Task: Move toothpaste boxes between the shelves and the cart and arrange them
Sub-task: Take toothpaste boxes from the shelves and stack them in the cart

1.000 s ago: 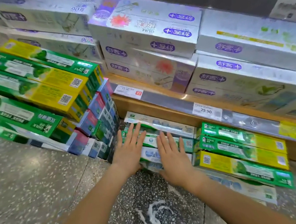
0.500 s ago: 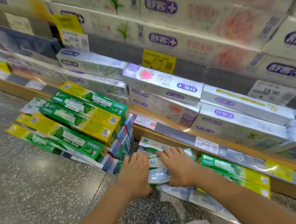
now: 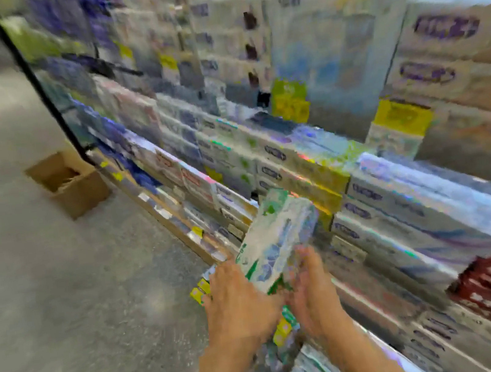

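Our left hand [image 3: 240, 302] and right hand [image 3: 313, 297] clasp a bundle of green-and-white toothpaste boxes [image 3: 275, 242] between them, raised beside the shelves [image 3: 333, 284]; blur hides the fingers' exact curl. We judge the work midway: more glossy, long cartons [image 3: 284, 327] lie below, and a brown cardboard box [image 3: 72, 184] stands open on speckled floor.

Open floor [image 3: 46, 297] to the left, cardboard box [image 3: 68, 183] beside packed shelves [image 3: 402, 209] walling the right
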A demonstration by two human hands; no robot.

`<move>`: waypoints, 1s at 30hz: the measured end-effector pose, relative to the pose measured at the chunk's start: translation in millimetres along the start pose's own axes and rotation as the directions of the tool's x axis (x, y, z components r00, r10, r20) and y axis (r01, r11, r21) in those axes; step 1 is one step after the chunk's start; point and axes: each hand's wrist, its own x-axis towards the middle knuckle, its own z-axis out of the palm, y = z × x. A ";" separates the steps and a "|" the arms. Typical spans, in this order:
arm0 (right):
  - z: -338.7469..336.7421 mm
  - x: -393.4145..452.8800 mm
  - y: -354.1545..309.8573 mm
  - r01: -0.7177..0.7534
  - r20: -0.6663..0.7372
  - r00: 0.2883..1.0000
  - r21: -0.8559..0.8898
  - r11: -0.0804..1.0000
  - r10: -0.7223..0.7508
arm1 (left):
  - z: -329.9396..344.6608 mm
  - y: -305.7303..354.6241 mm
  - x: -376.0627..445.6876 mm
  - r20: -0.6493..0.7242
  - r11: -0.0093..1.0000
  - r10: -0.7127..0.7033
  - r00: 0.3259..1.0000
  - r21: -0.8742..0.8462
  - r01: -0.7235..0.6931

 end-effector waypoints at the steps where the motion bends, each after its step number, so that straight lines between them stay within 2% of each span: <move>1: 31.8 -10.6 -27.0 0.019 0.103 0.994 0.006 1.000 -0.020 | -37.2 13.4 -4.8 -0.048 0.999 -0.006 0.999 -0.040 0.004; 2: 61.5 -26.2 -53.0 0.051 0.189 0.981 -0.007 0.999 -0.048 | -74.0 27.3 -11.9 -0.088 0.996 -0.017 0.996 -0.087 0.009; 5: 118.0 -74.2 -114.4 0.069 0.471 0.877 0.066 0.995 -0.092 | -156.2 57.1 -44.2 -0.172 0.957 -0.010 0.985 -0.288 -0.041; 7: 141.4 -107.8 -142.3 0.037 0.557 0.828 0.076 0.996 -0.073 | -198.2 70.8 -70.3 -0.172 0.887 -0.018 0.985 -0.458 -0.064; 9: 161.6 -140.5 -160.9 0.020 0.621 0.783 0.002 1.000 -0.017 | -235.7 76.4 -85.2 -0.150 0.802 0.025 0.988 -0.587 -0.109; 11: 180.3 -173.9 -168.1 0.017 0.664 0.747 -0.048 0.999 0.019 | -265.9 68.4 -105.0 -0.181 0.671 0.017 0.983 -0.727 -0.146; 13: 197.2 -206.8 -165.9 -0.008 0.734 0.676 -0.078 0.997 0.063 | -285.9 60.5 -136.5 -0.224 0.631 0.007 0.975 -0.755 -0.178; 15: 216.3 -238.3 -158.0 -0.068 0.783 0.611 -0.101 0.993 0.122 | -298.4 49.2 -177.2 -0.259 0.604 0.065 0.964 -0.758 -0.245; 20: 265.5 -306.7 -107.8 -0.234 0.902 0.323 -0.215 0.948 0.285 | -328.8 0.3 -274.3 -0.334 0.452 -0.138 0.933 -0.859 -0.240; 24: 300.5 -377.3 -58.5 -0.213 0.899 0.228 -0.329 0.920 0.374 | -345.0 -53.7 -352.4 -0.382 0.401 -0.303 0.873 -0.882 -0.246; 27: 325.7 -439.5 -17.2 -0.173 0.886 0.159 -0.410 0.896 0.436 | -356.9 -92.0 -417.7 -0.467 0.434 -0.411 0.783 -0.855 -0.283; 30: 350.4 -498.8 35.8 -0.146 0.866 0.059 -0.485 0.862 0.497 | -367.0 -133.6 -491.0 -0.517 0.458 -0.490 0.701 -0.838 -0.297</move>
